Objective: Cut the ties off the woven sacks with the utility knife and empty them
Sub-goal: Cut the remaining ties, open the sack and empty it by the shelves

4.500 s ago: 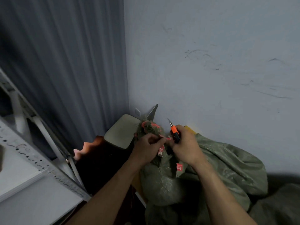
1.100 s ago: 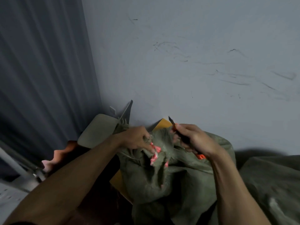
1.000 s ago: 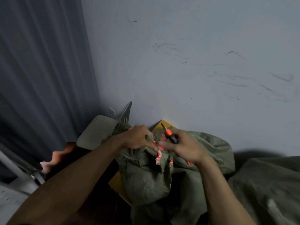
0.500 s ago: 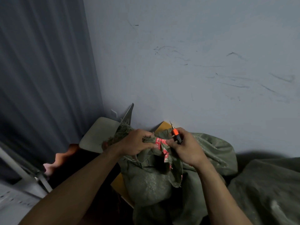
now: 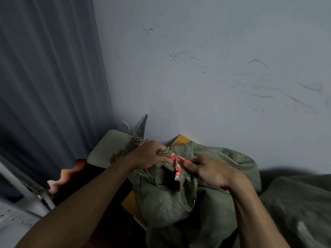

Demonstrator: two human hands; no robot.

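A full green woven sack (image 5: 166,203) stands against the wall in front of me. Its bunched, frayed neck is gripped by my left hand (image 5: 148,154). A red printed tie (image 5: 176,162) hangs loose from the neck between my two hands. My right hand (image 5: 211,170) is curled round the utility knife (image 5: 187,161), of which only a small orange bit shows at the fingertips; the blade is hidden. The knife end touches the tie at the sack's neck.
A second green sack (image 5: 295,203) lies at the lower right. A yellow box (image 5: 180,139) sits behind the sack by the scuffed wall. A beige chair seat (image 5: 107,147) stands to the left, a grey curtain (image 5: 50,77) beyond it, and a metal shelf frame (image 5: 21,196) at the lower left.
The knife tip pointed up beside the neck earlier; now my right hand has dropped lower and the blade is hidden against the tie. The red tie hangs looser. My left hand keeps its grip.
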